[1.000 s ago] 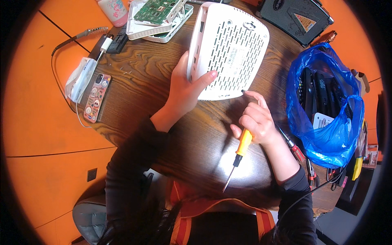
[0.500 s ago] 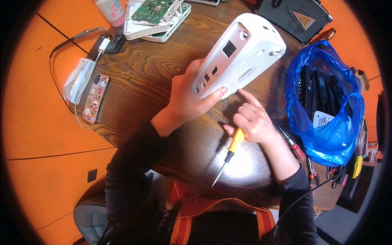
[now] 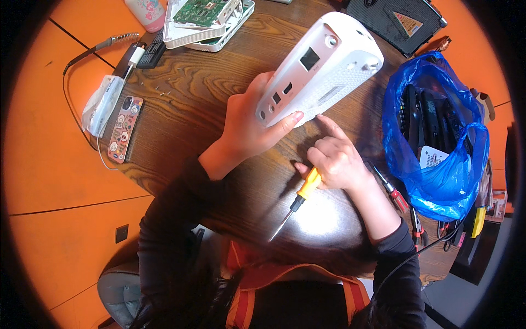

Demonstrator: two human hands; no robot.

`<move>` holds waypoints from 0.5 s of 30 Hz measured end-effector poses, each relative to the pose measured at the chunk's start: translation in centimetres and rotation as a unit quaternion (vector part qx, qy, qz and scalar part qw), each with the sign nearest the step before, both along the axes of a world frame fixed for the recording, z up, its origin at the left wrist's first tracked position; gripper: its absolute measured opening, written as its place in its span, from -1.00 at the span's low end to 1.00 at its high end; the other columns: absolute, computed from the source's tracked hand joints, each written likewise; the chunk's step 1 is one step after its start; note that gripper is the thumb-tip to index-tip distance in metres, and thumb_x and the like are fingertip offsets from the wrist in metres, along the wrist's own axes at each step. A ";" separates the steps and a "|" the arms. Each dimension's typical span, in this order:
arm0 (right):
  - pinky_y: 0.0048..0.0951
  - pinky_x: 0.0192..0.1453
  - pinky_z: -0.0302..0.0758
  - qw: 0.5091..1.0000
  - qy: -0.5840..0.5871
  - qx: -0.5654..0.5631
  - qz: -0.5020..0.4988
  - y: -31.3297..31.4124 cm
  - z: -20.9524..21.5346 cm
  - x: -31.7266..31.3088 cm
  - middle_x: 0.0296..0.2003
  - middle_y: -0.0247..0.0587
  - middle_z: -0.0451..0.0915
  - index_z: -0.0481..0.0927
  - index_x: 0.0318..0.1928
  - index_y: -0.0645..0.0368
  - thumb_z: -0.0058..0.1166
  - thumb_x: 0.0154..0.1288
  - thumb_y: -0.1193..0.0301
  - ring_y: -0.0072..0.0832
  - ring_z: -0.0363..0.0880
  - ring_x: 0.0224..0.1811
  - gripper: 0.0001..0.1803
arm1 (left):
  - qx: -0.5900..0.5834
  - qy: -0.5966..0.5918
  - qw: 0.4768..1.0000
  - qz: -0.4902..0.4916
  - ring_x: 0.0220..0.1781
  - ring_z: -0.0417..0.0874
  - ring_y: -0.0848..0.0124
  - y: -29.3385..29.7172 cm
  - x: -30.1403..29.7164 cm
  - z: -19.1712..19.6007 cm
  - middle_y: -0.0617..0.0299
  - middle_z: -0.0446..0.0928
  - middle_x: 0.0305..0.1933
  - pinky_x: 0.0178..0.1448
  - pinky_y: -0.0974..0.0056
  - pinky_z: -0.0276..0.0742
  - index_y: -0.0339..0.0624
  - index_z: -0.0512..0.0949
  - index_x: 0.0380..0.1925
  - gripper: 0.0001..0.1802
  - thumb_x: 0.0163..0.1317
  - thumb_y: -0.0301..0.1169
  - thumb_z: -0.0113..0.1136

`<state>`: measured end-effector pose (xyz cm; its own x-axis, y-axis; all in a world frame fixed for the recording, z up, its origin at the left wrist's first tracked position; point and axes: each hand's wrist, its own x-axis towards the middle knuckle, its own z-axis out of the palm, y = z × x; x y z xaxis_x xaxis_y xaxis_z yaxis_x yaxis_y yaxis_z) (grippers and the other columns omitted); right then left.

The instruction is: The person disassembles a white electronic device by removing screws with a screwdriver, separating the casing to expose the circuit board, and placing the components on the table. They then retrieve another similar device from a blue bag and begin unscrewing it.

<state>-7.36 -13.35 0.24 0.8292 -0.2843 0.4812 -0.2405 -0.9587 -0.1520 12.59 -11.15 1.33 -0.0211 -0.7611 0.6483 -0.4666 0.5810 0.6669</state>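
A white plastic set-top box (image 3: 329,63), with a row of ports along its edge and a vented face, is tilted up above the table. My left hand (image 3: 249,120) grips its lower end, thumb across the near corner. In my right hand (image 3: 337,159) is a screwdriver (image 3: 309,185) with a yellow handle, its bare shaft slanting down to the left. The curled fingers hold the handle, while the index finger reaches out to the box's lower edge. Whether that fingertip touches the box I cannot tell.
A blue plastic bag (image 3: 402,164) of black devices stands at the right, beside a red-handled screwdriver (image 3: 397,198) and pliers (image 3: 417,227). Opened white casings with a green circuit board (image 3: 200,12) lie at the far left. A phone (image 3: 126,130) and soldering iron (image 3: 101,48) are on the left.
The screwdriver's shaft has swung a little to the left. The box and both hands have shifted slightly, and the index finger stays near the box's lower edge.
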 end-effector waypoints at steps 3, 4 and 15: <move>-0.22 -0.01 0.37 1.000 -0.016 0.022 -0.002 -0.2 -0.1 0.1 -0.77 -0.33 0.25 0.33 -0.71 0.08 0.19 -0.02 0.28 -0.39 0.36 -0.67 -0.67 | -0.004 -0.011 1.000 -0.012 -0.24 0.66 0.35 0.2 -0.3 0.0 0.07 0.56 -0.23 -0.22 0.36 0.54 -0.30 0.29 0.00 -0.41 -0.02 -0.38 0.31; -0.24 -0.04 0.36 1.000 -0.021 0.022 0.000 -0.3 -0.1 0.1 -0.77 -0.34 0.24 0.33 -0.71 0.08 0.19 -0.02 0.29 -0.39 0.35 -0.67 -0.67 | -0.004 0.000 1.000 -0.018 -0.25 0.65 0.36 0.2 -0.4 -0.1 0.07 0.56 -0.24 -0.22 0.36 0.54 -0.30 0.29 0.01 -0.41 -0.02 -0.38 0.31; -0.35 -0.29 0.35 0.991 -0.124 0.022 -0.048 -0.9 -0.4 -0.5 -0.72 -0.34 0.26 0.29 -0.71 0.09 0.21 -0.10 0.35 -0.38 0.34 -0.64 -0.67 | 0.040 0.100 0.993 0.038 -0.37 0.59 0.46 -0.4 -0.4 -0.3 0.13 0.55 -0.35 -0.31 0.38 0.47 -0.29 0.33 -0.14 -0.54 0.01 -0.34 0.29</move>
